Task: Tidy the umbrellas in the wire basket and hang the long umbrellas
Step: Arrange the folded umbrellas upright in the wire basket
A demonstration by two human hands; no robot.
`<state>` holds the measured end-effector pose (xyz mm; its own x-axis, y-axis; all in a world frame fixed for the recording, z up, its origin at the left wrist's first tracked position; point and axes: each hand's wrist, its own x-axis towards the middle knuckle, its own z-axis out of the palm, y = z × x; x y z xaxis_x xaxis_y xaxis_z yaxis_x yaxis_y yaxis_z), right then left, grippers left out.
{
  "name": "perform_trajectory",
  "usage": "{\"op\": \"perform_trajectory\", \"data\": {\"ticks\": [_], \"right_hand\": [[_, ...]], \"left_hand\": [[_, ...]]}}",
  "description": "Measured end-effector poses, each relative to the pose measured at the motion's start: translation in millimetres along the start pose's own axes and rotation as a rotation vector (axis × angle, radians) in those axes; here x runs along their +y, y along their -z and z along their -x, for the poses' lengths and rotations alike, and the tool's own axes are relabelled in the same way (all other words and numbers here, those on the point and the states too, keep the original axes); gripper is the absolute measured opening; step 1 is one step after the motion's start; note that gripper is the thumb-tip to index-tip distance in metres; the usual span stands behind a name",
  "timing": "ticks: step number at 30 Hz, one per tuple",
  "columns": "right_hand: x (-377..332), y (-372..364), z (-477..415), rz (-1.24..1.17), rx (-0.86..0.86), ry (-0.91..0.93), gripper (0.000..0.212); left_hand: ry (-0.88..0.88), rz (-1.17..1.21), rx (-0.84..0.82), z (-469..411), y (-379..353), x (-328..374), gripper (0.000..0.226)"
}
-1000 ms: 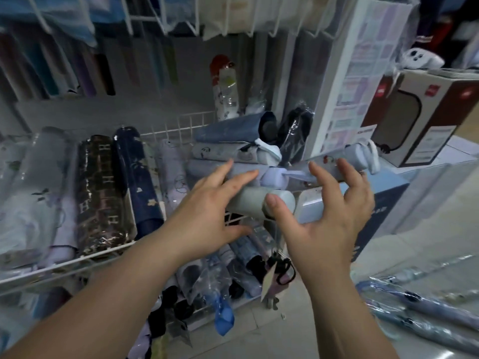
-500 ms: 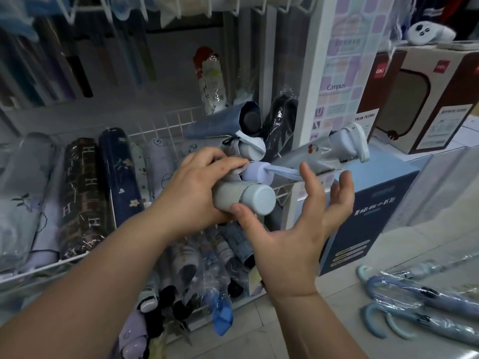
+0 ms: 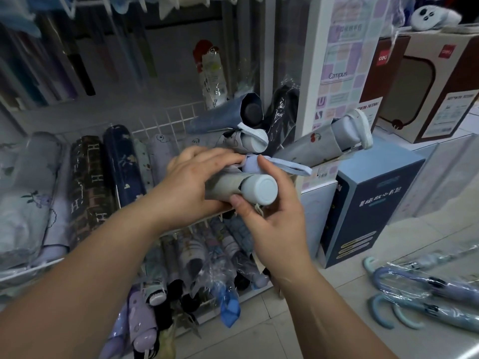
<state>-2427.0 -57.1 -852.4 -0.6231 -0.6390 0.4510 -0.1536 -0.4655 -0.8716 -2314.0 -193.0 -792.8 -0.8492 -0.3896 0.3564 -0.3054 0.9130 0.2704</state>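
- The left hand (image 3: 197, 182) is curled round the body of a pale grey folded umbrella (image 3: 259, 189), holding it level in front of the basket (image 3: 168, 119).
- The right hand (image 3: 274, 224) pinches the same umbrella at its capped end, thumb beneath and forefinger over the top.
- The round cap faces the camera; a pale blue strap (image 3: 285, 165) lies just behind it.
- In the basket, folded umbrellas lie side by side on the left, among them a navy one (image 3: 124, 164) and a brown patterned one (image 3: 88, 177); others are piled crosswise at the right.
- A cherry-print umbrella (image 3: 324, 138) juts out past the basket's right end, tilted upward.
- Long umbrellas (image 3: 445, 287) in clear wrap lie on the floor (image 3: 264, 335), well apart from both hands.
- A blue box (image 3: 363, 216) stands beside the basket.
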Motion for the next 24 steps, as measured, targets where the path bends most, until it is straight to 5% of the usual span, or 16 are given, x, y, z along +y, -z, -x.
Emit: {"op": "perform_trajectory", "data": {"ticks": [11, 15, 19, 24], "right_hand": [[-20.6, -0.6, -12.8, -0.149, -0.039, 0.021, 0.055], [-20.8, 0.6, -12.1, -0.182, 0.02, -0.052, 0.058], [-20.3, 0.1, -13.2, -0.127, 0.069, -0.033, 0.042], [-23.4, -5.6, -14.7, -0.162, 0.061, -0.01, 0.039]], "left_hand": [[0.077, 0.103, 0.208, 2.8, 2.1, 8.9, 0.088], [0.115, 0.163, 0.067, -7.4, 18.2, 9.7, 0.096], [0.103, 0.171, -0.074, -26.2, 36.6, 1.1, 0.073], [0.049, 0.307, -0.144, -33.0, 39.4, -3.9, 0.071]]}}
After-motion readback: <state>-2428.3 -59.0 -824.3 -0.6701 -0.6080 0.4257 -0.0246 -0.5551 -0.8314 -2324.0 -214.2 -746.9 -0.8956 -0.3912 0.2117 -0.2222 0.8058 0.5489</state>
